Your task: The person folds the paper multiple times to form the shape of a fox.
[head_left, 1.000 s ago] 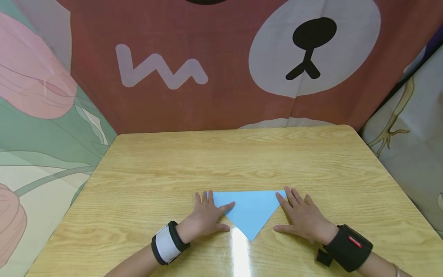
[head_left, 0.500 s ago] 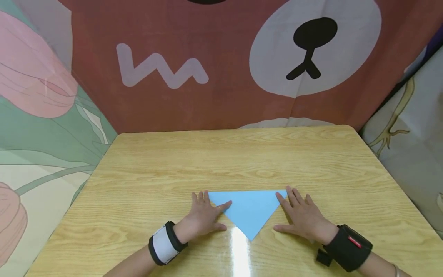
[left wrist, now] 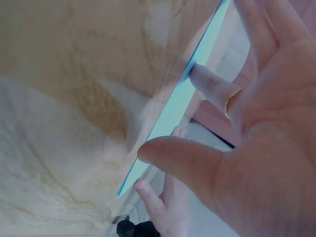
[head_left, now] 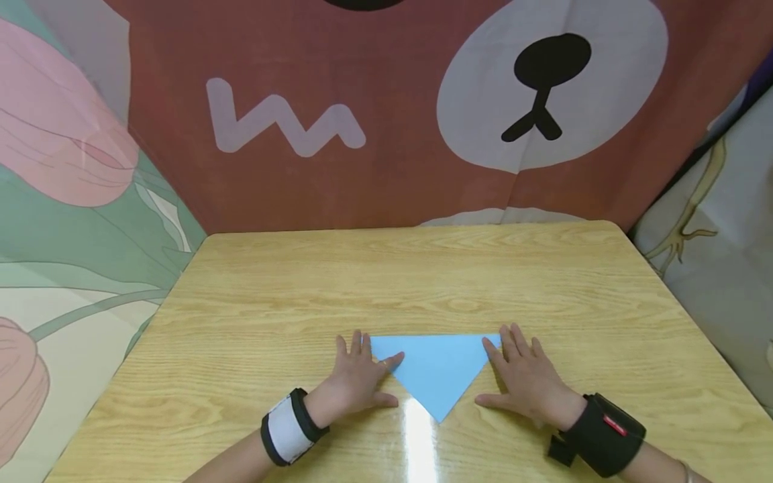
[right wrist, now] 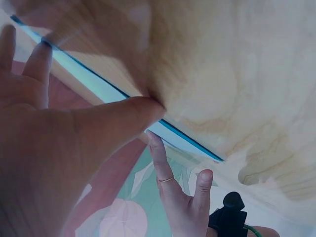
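Observation:
A light blue paper triangle (head_left: 439,369) lies flat on the table, its long edge at the back and a point toward the front. At its left corner rests my left hand (head_left: 359,379), fingers spread, the index fingertip on the paper and the thumb on the wood. My right hand (head_left: 528,379) lies on the right corner with fingers spread, its index finger touching the paper. In the left wrist view the paper (left wrist: 173,108) appears edge-on beyond the thumb. A ring shows on the left index finger. The left corner is partly hidden under the fingers.
The wood-grain table (head_left: 398,282) stretches back to a hanging brown cloth (head_left: 386,188) with a bear print. Patterned cloth (head_left: 72,268) hangs at the left. Black straps with small cameras circle both wrists, the right wristband (head_left: 606,435) among them.
My left hand shifted slightly left and then slightly back, still at the paper's left corner. The right hand stays nearly in place, and the paper lies almost as before.

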A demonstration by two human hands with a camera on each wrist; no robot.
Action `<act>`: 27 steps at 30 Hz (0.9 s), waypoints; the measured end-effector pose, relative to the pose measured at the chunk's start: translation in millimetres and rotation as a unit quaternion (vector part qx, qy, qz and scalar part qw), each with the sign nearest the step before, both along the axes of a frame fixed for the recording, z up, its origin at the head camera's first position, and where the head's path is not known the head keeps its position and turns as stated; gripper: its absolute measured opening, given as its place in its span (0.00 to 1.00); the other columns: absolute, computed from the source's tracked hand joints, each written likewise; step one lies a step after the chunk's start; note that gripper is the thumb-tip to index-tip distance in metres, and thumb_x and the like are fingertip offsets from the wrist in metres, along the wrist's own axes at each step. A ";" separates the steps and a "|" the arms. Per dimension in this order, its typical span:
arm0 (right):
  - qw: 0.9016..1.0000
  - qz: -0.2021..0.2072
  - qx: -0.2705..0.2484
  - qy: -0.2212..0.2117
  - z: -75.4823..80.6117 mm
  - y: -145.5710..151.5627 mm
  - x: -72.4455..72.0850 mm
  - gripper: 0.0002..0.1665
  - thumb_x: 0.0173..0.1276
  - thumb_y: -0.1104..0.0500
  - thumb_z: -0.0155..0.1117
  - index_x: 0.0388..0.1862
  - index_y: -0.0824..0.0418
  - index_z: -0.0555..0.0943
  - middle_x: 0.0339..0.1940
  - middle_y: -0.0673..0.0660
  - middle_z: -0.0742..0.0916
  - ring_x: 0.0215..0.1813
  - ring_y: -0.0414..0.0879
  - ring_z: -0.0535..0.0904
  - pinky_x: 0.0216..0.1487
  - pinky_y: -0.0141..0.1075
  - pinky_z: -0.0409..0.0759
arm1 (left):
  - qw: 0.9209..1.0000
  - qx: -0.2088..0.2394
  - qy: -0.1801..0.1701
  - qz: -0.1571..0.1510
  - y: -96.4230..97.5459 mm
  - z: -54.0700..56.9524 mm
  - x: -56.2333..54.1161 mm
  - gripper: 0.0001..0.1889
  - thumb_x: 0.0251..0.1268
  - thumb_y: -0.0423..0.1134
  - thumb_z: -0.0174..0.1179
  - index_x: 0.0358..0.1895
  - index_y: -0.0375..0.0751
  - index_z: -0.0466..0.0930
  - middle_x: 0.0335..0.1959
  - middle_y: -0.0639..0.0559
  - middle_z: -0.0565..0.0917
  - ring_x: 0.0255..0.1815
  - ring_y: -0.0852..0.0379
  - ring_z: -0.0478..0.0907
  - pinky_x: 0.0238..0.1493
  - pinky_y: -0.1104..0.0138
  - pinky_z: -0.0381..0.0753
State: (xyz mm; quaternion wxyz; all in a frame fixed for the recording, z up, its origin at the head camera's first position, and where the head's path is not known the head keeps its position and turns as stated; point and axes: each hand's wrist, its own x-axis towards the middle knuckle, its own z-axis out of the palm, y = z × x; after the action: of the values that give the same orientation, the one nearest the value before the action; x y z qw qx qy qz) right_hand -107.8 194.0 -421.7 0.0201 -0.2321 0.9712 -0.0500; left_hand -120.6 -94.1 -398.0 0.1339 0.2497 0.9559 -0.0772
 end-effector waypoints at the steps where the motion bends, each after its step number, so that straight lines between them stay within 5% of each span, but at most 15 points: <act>1: 1.000 0.009 0.003 0.009 0.8 -0.9 -0.3 0.55 0.51 0.28 0.60 0.65 0.67 0.67 0.67 0.75 0.65 0.69 0.69 0.57 0.59 0.66 0.60 | 1.000 0.006 0.001 -0.005 0.4 -0.8 -0.5 0.39 0.50 0.69 0.55 0.68 0.64 0.62 0.67 0.32 0.63 0.70 0.36 0.55 0.63 0.38 0.55; 12: 0.987 0.159 0.007 0.034 9.4 -23.3 -8.5 0.37 0.52 0.43 0.69 0.55 0.64 0.78 0.61 0.62 0.77 0.63 0.58 0.72 0.51 0.54 0.76 | 0.996 0.011 0.019 -0.090 15.5 -9.4 -2.6 0.43 0.52 0.68 0.56 0.64 0.40 0.65 0.71 0.47 0.62 0.71 0.54 0.58 0.66 0.53 0.63; 19: 0.965 0.247 0.015 0.086 7.5 -38.2 -10.9 0.18 0.50 0.51 0.73 0.40 0.58 0.85 0.43 0.52 0.85 0.44 0.44 0.81 0.43 0.34 0.80 | 0.995 0.007 0.023 -0.100 22.6 -6.6 -1.9 0.41 0.51 0.67 0.57 0.66 0.47 0.66 0.69 0.45 0.64 0.69 0.51 0.62 0.66 0.54 0.64; 27: 0.947 0.290 0.050 0.129 11.7 -46.4 -9.5 0.07 0.50 0.57 0.71 0.28 0.56 0.82 0.25 0.45 0.79 0.27 0.35 0.75 0.26 0.26 0.73 | 0.994 0.004 0.021 -0.107 26.2 -3.6 -2.7 0.37 0.51 0.66 0.59 0.67 0.61 0.65 0.67 0.43 0.67 0.67 0.49 0.65 0.65 0.53 0.63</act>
State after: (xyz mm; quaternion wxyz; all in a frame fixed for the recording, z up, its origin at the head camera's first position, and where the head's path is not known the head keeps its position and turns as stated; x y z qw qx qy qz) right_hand -117.3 147.6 -410.0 -0.0799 -0.5067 0.8576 0.0366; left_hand -123.3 -67.8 -401.6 0.1040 0.3497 0.9265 -0.0920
